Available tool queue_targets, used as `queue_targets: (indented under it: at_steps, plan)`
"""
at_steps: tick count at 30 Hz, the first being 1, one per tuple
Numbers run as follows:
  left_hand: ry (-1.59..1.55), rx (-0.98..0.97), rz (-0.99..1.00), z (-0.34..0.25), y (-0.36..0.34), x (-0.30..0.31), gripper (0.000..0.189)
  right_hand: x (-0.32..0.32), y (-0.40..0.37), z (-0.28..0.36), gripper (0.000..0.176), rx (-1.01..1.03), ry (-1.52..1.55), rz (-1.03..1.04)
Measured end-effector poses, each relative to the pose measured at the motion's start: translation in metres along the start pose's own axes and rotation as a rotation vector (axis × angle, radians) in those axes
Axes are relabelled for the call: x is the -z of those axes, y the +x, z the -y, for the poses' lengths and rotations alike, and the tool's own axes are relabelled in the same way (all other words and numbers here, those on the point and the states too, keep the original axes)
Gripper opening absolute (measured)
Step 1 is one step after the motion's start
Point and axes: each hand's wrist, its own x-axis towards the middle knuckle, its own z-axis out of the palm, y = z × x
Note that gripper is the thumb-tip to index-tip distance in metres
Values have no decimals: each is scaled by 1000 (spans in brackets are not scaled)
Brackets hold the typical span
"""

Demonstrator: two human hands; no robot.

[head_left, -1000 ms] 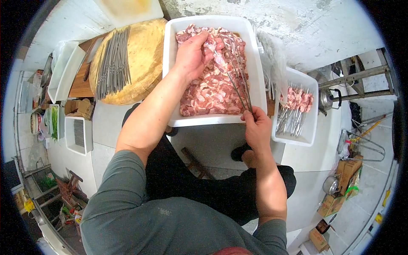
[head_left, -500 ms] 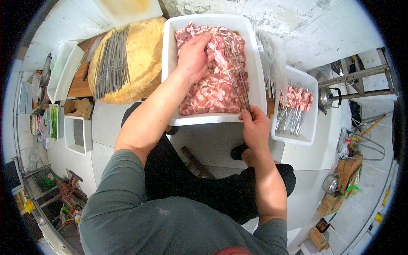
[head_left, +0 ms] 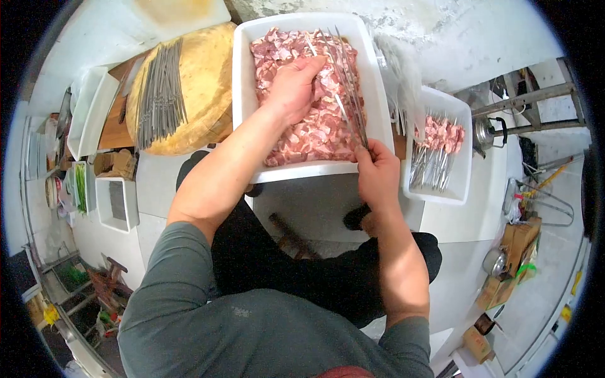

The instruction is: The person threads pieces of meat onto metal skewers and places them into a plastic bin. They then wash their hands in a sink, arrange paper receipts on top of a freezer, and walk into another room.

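A deep white tub [head_left: 243,94] holds a bed of cut raw meat [head_left: 309,142]. My left hand [head_left: 296,88] is over the meat, its fingers curled and thumb pressed down, closed on a piece of meat that is mostly hidden in the grip. One skewer runs up toward these fingers, and a thin metal tip shows just beyond the thumb. At the tub's near right edge my right hand [head_left: 379,173] is closed round the lower ends of several metal skewers [head_left: 353,88], which fan out over the right side of the meat.
A bundle of bare skewers [head_left: 161,94] lies on a round wooden chopping block [head_left: 208,82] at left. A white tray [head_left: 463,151] at right contains several loaded meat skewers [head_left: 439,142]. Behind that tray stands a metal kettle [head_left: 484,133]. A plastic bag [head_left: 400,75] rests beside the tub.
My left hand has closed from a more open hold, and a skewer tip now shows past its thumb. My right hand keeps its skewers. The view has shifted slightly.
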Motion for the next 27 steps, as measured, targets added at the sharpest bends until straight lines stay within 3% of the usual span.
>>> queue_targets:
  at_steps: [4,8,9,12,13,19,23,27]
  plan:
    - [212,106,-18,8,1,5,27,13,0,-4,21,26,-34,-63]
    - [934,-102,167,24,0,15,36,26,-5,14,22,-75,-24,-106]
    - [1198,-124,333,22,-1,19,36,29,-5,17,21,-60,2,-90]
    - [1734,-122,518,35,-9,24,38,33,-2,7,19,-57,37,-118]
    - [1747,-29,518,32,-17,18,40,34,-1,6,19,-60,40,-119]
    - [1859,-19,456,51,-11,16,36,41,-3,6,17,-54,125,-116]
    - [1730,2,499,48,-5,20,30,46,-3,5,17,-28,133,-101]
    - [1507,92,350,31,-1,21,28,52,-1,5,18,-8,121,-124]
